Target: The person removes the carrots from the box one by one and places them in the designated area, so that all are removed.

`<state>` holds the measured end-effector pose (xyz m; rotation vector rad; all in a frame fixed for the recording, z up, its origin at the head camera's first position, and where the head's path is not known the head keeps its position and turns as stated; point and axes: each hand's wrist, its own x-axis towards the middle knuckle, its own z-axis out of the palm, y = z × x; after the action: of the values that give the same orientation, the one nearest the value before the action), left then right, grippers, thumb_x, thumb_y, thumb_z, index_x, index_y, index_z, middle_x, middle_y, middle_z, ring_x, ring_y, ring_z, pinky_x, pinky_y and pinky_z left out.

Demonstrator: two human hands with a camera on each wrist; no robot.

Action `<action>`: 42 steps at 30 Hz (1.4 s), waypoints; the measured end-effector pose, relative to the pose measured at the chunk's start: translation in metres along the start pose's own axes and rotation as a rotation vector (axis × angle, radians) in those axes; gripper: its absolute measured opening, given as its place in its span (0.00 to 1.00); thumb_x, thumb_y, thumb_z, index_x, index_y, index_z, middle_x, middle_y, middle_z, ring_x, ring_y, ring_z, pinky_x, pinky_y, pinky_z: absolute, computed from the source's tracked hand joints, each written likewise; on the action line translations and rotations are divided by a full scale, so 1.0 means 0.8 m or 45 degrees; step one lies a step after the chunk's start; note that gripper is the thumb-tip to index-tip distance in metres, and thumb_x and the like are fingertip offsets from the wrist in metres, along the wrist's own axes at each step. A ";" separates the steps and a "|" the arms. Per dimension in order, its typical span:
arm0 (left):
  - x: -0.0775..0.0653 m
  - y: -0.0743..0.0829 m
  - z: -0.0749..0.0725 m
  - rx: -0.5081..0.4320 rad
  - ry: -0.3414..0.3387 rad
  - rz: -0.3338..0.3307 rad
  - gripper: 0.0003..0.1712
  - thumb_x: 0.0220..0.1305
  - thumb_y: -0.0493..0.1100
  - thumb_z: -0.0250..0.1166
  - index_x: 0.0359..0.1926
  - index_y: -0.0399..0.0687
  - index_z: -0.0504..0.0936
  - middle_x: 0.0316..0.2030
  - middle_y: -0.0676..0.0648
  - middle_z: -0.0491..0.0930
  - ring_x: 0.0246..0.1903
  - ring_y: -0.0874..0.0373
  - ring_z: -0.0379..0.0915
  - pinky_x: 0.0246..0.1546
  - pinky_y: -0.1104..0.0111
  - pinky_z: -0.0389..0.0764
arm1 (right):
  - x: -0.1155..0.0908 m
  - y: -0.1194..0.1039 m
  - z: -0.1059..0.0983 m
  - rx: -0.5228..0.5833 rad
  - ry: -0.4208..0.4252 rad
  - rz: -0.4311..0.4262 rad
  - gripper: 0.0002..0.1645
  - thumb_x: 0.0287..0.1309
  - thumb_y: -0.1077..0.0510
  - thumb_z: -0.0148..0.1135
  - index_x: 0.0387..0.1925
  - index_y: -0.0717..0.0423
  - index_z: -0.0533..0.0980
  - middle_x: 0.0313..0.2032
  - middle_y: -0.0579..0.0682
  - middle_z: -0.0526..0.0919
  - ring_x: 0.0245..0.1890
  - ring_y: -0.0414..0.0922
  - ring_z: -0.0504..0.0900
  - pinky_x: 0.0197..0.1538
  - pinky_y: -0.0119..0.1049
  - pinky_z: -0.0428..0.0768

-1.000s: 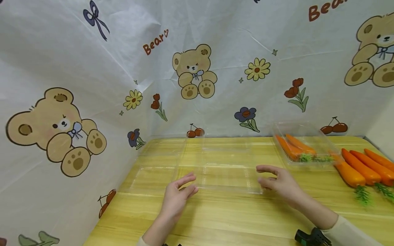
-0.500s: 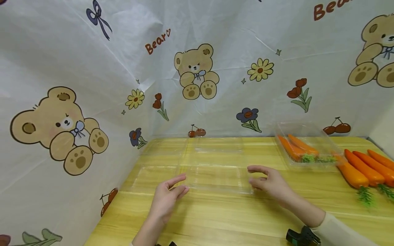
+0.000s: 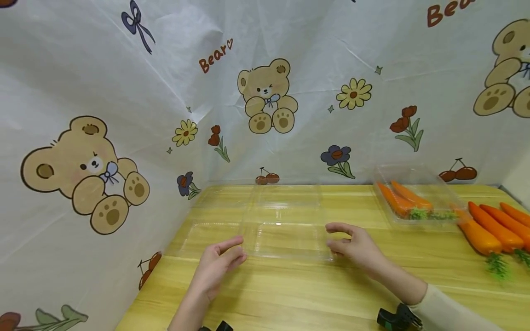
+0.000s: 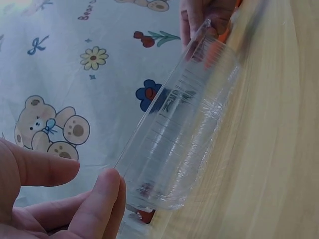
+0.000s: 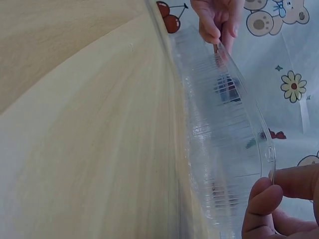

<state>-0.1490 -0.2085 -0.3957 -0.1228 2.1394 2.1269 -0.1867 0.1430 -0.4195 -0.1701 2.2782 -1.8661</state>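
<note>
A clear plastic container (image 3: 290, 256) stands between my two hands at the middle of the table. My left hand (image 3: 211, 269) holds its left side by the rim with the fingertips; in the left wrist view the fingers (image 4: 102, 204) meet the rim's near corner. On the opposite side my right hand (image 3: 358, 248) pinches the rim, which the right wrist view shows between thumb and finger (image 5: 264, 199). Through the clear walls nothing is seen inside. A second clear container (image 3: 211, 224) sits just left of it, very close; whether they touch I cannot tell.
Back right, another clear container (image 3: 447, 221) has orange carrots (image 3: 395, 200) with green tops inside. Several loose carrots (image 3: 492, 230) lie right of it on the wooden table (image 3: 285, 294). A bear-printed sheet (image 3: 198, 92) closes off the back and left.
Both hands have moved left together with the clear container between them, bringing it closer to the left container. The view has shifted slightly left. The carrots have stayed put.
</note>
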 end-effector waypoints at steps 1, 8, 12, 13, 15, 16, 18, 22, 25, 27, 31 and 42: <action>0.000 0.000 -0.001 0.013 0.007 -0.003 0.25 0.74 0.35 0.61 0.67 0.26 0.73 0.70 0.30 0.68 0.48 0.53 0.83 0.50 0.71 0.86 | 0.000 0.000 0.001 0.001 -0.002 -0.003 0.31 0.69 0.64 0.63 0.70 0.67 0.69 0.69 0.67 0.70 0.37 0.42 0.84 0.39 0.34 0.85; 0.005 0.007 -0.010 0.132 0.030 -0.010 0.25 0.75 0.42 0.61 0.67 0.33 0.76 0.68 0.33 0.72 0.44 0.51 0.86 0.47 0.64 0.89 | 0.001 0.000 0.003 0.047 -0.017 -0.038 0.31 0.71 0.62 0.62 0.71 0.69 0.67 0.69 0.68 0.69 0.36 0.42 0.84 0.39 0.35 0.85; 0.008 0.011 -0.014 0.183 0.019 -0.009 0.25 0.75 0.43 0.61 0.67 0.35 0.77 0.68 0.33 0.73 0.43 0.50 0.86 0.44 0.64 0.89 | 0.000 -0.001 0.003 0.063 -0.040 -0.053 0.31 0.73 0.62 0.60 0.72 0.69 0.66 0.66 0.69 0.70 0.34 0.42 0.81 0.37 0.36 0.84; 0.009 0.012 -0.015 0.209 0.014 -0.003 0.24 0.75 0.43 0.61 0.67 0.36 0.77 0.67 0.33 0.74 0.42 0.50 0.86 0.43 0.64 0.89 | 0.000 -0.002 0.003 0.061 -0.044 -0.058 0.31 0.73 0.61 0.59 0.72 0.69 0.65 0.65 0.69 0.70 0.34 0.42 0.81 0.36 0.36 0.83; 0.011 0.012 -0.016 0.277 0.009 0.011 0.23 0.76 0.43 0.61 0.67 0.38 0.78 0.64 0.34 0.77 0.40 0.51 0.84 0.40 0.64 0.88 | 0.000 -0.003 0.003 0.054 -0.047 -0.068 0.31 0.74 0.61 0.59 0.73 0.69 0.65 0.65 0.68 0.71 0.34 0.42 0.81 0.36 0.36 0.83; 0.012 0.013 -0.016 0.310 0.009 0.018 0.23 0.76 0.43 0.61 0.66 0.39 0.78 0.62 0.35 0.79 0.39 0.51 0.83 0.38 0.64 0.88 | 0.000 -0.003 0.003 0.051 -0.053 -0.072 0.32 0.74 0.61 0.58 0.73 0.68 0.65 0.65 0.68 0.71 0.34 0.42 0.81 0.36 0.36 0.83; 0.013 0.013 -0.015 0.369 0.015 0.032 0.22 0.76 0.44 0.60 0.66 0.41 0.79 0.58 0.36 0.81 0.37 0.53 0.80 0.35 0.65 0.86 | -0.001 -0.004 0.002 0.045 -0.064 -0.073 0.32 0.74 0.60 0.58 0.74 0.68 0.64 0.66 0.69 0.70 0.35 0.43 0.82 0.36 0.36 0.83; 0.014 0.013 -0.011 0.398 0.073 0.079 0.19 0.76 0.44 0.61 0.62 0.46 0.83 0.57 0.39 0.81 0.37 0.51 0.80 0.31 0.63 0.86 | -0.004 -0.001 -0.002 0.023 -0.110 -0.069 0.35 0.74 0.58 0.60 0.75 0.68 0.62 0.72 0.70 0.66 0.39 0.45 0.85 0.39 0.34 0.85; 0.017 0.013 -0.003 0.357 0.152 0.147 0.15 0.74 0.43 0.64 0.58 0.48 0.86 0.59 0.41 0.79 0.36 0.48 0.81 0.30 0.62 0.87 | -0.008 0.003 -0.009 0.004 -0.134 -0.063 0.38 0.74 0.56 0.60 0.76 0.69 0.60 0.75 0.70 0.62 0.42 0.47 0.85 0.42 0.35 0.87; 0.021 0.014 0.005 0.314 0.181 0.194 0.13 0.72 0.41 0.65 0.54 0.48 0.88 0.60 0.42 0.80 0.36 0.45 0.82 0.30 0.63 0.87 | -0.010 0.006 -0.016 -0.001 -0.125 -0.053 0.38 0.74 0.55 0.60 0.75 0.69 0.60 0.74 0.70 0.62 0.42 0.47 0.85 0.43 0.36 0.87; 0.029 0.016 0.029 0.260 0.106 0.241 0.12 0.71 0.39 0.66 0.52 0.47 0.88 0.59 0.43 0.81 0.38 0.42 0.83 0.31 0.64 0.88 | -0.016 0.014 -0.038 0.003 -0.067 -0.036 0.37 0.74 0.55 0.60 0.74 0.70 0.61 0.73 0.71 0.64 0.41 0.47 0.85 0.42 0.36 0.88; 0.050 0.022 0.102 0.189 -0.261 0.210 0.16 0.72 0.41 0.65 0.57 0.41 0.85 0.60 0.39 0.80 0.43 0.51 0.83 0.44 0.62 0.90 | -0.029 0.035 -0.092 0.088 0.050 0.051 0.37 0.77 0.50 0.56 0.73 0.71 0.61 0.60 0.55 0.79 0.42 0.44 0.86 0.44 0.36 0.88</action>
<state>-0.1890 -0.1261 -0.3841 0.2825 2.2413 1.9528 -0.1796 0.2234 -0.4313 -0.0784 2.2210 -1.9414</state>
